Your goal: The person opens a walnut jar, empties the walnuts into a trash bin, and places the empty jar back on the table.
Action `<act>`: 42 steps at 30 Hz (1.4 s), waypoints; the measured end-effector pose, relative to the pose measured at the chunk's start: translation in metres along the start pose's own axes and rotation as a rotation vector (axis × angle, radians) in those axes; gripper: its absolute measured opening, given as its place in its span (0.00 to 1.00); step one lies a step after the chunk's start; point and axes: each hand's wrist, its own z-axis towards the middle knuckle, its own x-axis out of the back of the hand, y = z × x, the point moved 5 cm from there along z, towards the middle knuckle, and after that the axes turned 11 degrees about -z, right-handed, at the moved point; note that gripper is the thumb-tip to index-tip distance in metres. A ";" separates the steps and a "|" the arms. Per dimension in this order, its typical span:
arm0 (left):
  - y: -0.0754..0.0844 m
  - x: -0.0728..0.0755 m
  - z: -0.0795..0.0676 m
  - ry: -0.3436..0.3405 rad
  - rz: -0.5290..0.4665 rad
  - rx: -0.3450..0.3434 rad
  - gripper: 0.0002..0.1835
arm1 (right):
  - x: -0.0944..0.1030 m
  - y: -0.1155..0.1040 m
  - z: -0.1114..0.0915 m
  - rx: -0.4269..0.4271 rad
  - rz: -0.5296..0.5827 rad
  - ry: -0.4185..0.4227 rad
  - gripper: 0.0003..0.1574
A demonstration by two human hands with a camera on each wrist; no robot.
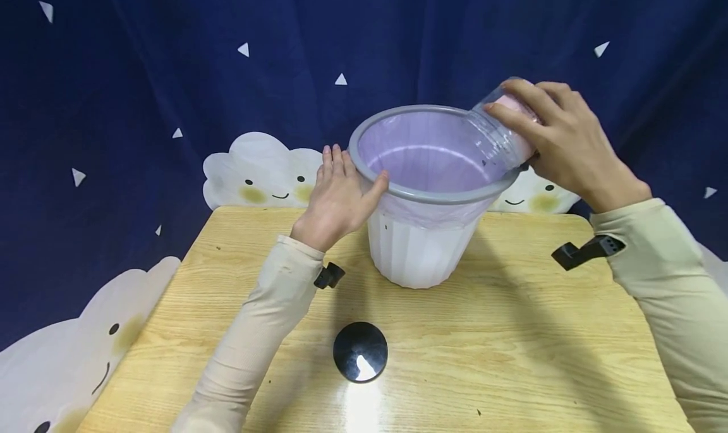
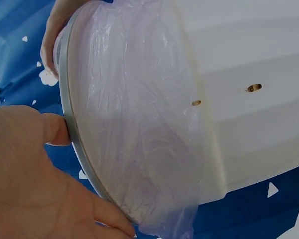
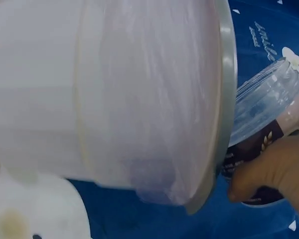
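A white trash bin (image 1: 418,250) with a grey rim and a pale purple liner bag (image 1: 398,145) stands upright at the table's far side. My left hand (image 1: 337,199) rests against the rim's left side, its fingers straight. In the left wrist view its thumb (image 2: 57,130) lies at the grey rim. My right hand (image 1: 574,139) grips a clear plastic jar (image 1: 491,136) with pink on it, tilted so its mouth points down into the bin. The right wrist view shows the jar's dark label (image 3: 254,147) beside the rim.
A shiny black round lid (image 1: 361,352) lies on the wooden table (image 1: 455,351) in front of the bin. Small dark specks dot the table and the bin's outside. Behind hangs a dark blue curtain (image 1: 284,91) with white triangles and smiling clouds.
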 end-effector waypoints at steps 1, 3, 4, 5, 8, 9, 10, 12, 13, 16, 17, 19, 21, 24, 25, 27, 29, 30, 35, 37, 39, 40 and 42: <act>0.000 0.000 0.000 -0.002 0.002 -0.001 0.50 | -0.001 0.002 -0.002 -0.022 0.009 -0.009 0.63; 0.002 -0.001 0.001 -0.002 0.001 -0.007 0.50 | -0.001 0.004 -0.005 -0.039 0.011 -0.015 0.65; 0.002 -0.001 0.001 -0.001 0.000 -0.010 0.50 | -0.001 0.005 -0.005 -0.036 0.007 -0.010 0.65; 0.003 -0.001 0.001 0.000 0.000 -0.013 0.50 | 0.000 0.005 -0.006 -0.026 -0.005 -0.011 0.65; 0.004 -0.001 0.001 0.002 0.000 -0.018 0.50 | 0.002 0.004 -0.005 0.004 -0.041 -0.008 0.64; 0.005 -0.001 0.002 0.002 0.000 -0.019 0.50 | 0.003 0.003 -0.005 -0.007 -0.039 -0.005 0.65; 0.005 -0.002 0.002 0.003 -0.001 -0.019 0.50 | 0.003 0.003 -0.004 -0.026 -0.031 -0.005 0.65; 0.005 -0.003 0.003 0.005 -0.003 -0.020 0.50 | 0.003 0.003 -0.004 -0.089 -0.004 -0.009 0.67; 0.005 -0.003 0.003 0.007 -0.006 -0.020 0.50 | 0.004 0.003 -0.005 -0.132 0.011 -0.012 0.68; 0.005 -0.004 0.004 0.021 -0.012 -0.022 0.50 | 0.006 0.006 -0.008 -0.258 0.069 0.013 0.69; 0.005 -0.004 0.004 0.029 -0.013 -0.025 0.49 | 0.007 0.007 -0.009 -0.293 0.086 0.024 0.69; 0.005 -0.004 0.004 0.041 -0.018 -0.028 0.49 | 0.008 0.009 -0.012 -0.357 0.127 0.039 0.69; 0.005 -0.003 0.004 0.051 -0.019 -0.032 0.49 | 0.009 0.011 -0.015 -0.410 0.178 0.041 0.69; 0.004 -0.003 0.005 0.052 -0.019 -0.031 0.49 | 0.009 0.014 -0.020 -0.492 0.267 0.039 0.69; 0.004 -0.003 0.005 0.052 -0.019 -0.031 0.49 | 0.009 0.015 -0.022 -0.519 0.291 0.043 0.70; 0.003 -0.004 0.005 0.049 -0.015 -0.029 0.49 | 0.010 0.016 -0.026 -0.574 0.327 0.051 0.70; 0.003 -0.004 0.005 0.046 -0.013 -0.026 0.49 | 0.010 0.017 -0.029 -0.630 0.343 0.049 0.72; 0.002 -0.004 0.005 0.046 -0.013 -0.027 0.49 | 0.010 0.017 -0.031 -0.658 0.349 0.042 0.72; 0.001 -0.003 0.004 0.045 -0.011 -0.027 0.49 | 0.007 0.017 -0.036 -0.793 0.471 -0.011 0.73; 0.001 -0.003 0.004 0.045 -0.012 -0.029 0.49 | 0.005 0.017 -0.039 -0.833 0.539 -0.025 0.72; 0.000 -0.002 0.003 0.046 -0.013 -0.030 0.49 | 0.005 0.017 -0.041 -0.863 0.593 -0.036 0.71; 0.000 -0.002 0.003 0.045 -0.013 -0.030 0.49 | 0.004 0.017 -0.042 -0.881 0.615 -0.043 0.71; 0.000 -0.002 0.003 0.045 -0.009 -0.031 0.49 | 0.004 0.016 -0.045 -0.910 0.646 -0.055 0.70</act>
